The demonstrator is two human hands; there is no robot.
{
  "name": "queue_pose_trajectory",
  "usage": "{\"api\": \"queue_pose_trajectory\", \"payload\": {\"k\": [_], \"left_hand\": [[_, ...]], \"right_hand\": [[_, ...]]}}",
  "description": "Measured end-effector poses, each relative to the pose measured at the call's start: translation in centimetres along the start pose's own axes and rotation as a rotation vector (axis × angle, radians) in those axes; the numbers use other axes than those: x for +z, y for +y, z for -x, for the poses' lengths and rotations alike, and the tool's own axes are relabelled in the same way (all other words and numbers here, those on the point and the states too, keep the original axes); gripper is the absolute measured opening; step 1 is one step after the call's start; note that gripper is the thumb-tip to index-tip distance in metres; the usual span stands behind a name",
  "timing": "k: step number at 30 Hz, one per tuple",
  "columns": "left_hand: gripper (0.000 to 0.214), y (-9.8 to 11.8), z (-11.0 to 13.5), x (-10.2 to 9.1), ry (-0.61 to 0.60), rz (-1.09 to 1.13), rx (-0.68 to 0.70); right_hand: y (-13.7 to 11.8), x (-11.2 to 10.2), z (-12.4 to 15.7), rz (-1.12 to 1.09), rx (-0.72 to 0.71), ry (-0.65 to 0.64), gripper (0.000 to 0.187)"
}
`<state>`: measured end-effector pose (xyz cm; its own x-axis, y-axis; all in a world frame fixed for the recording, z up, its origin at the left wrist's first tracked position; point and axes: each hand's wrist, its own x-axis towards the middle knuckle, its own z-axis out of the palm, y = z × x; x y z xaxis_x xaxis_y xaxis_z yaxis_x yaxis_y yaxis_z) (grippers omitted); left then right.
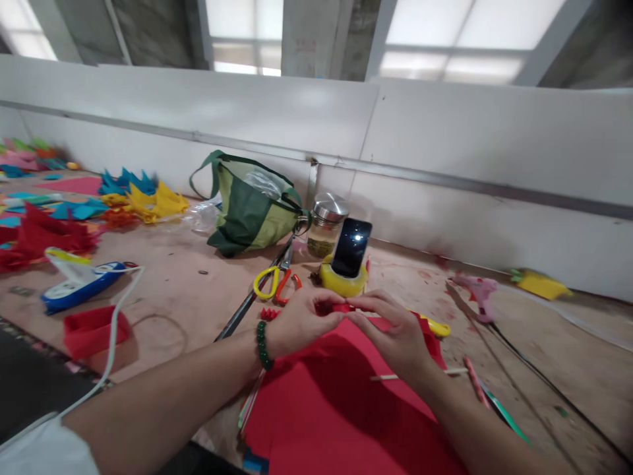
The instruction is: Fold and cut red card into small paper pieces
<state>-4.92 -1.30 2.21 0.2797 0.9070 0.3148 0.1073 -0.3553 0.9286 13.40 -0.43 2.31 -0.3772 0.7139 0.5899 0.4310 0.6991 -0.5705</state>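
My left hand (302,320), with a green bead bracelet at the wrist, and my right hand (393,333) meet over a stack of red sheets (316,415). Between their fingertips both pinch a small red piece (340,307); its shape is mostly hidden. A thin pale stick (384,378) lies on the sheets beneath my right forearm. Left of my left hand are scissors (268,284) with one yellow and one orange-red handle, plus a small zigzag red strip (270,314). Just beyond my fingers a phone (352,248) leans on a yellow tape roll (341,282).
A lidded glass jar (324,231) and a green bag (254,211) stand by the white wall. At left lie a blue-white iron-like device (86,290) with a cord, a red folded band (93,331) and colourful spiky pieces (155,200). A pink glue gun (479,293) with its cable is at right.
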Motion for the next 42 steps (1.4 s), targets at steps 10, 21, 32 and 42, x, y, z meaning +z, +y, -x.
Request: {"api": "queue_pose_trajectory", "payload": {"k": [10, 21, 32, 42], "left_hand": [[0.019, -1.3, -0.6, -0.3, -0.103, 0.521, -0.325], [0.028, -2.2, -1.4, -1.3, -0.164, 0.921, -0.507], [0.030, -1.3, -0.8, -0.9, -0.190, 0.843, -0.453], [0.034, -2.4, -1.5, -1.6, -0.096, 0.521, -0.502]], "right_hand": [[0.5, 0.2, -0.4, 0.062, -0.052, -0.009, 0.010], [0.8, -0.9, -0.7, 0.019, 0.082, 0.050, 0.010], [0.2, 0.1, -0.1, -0.044, 0.093, 0.034, 0.008], [0.5, -0.1, -0.7, -0.103, 0.323, -0.083, 0.016]]}}
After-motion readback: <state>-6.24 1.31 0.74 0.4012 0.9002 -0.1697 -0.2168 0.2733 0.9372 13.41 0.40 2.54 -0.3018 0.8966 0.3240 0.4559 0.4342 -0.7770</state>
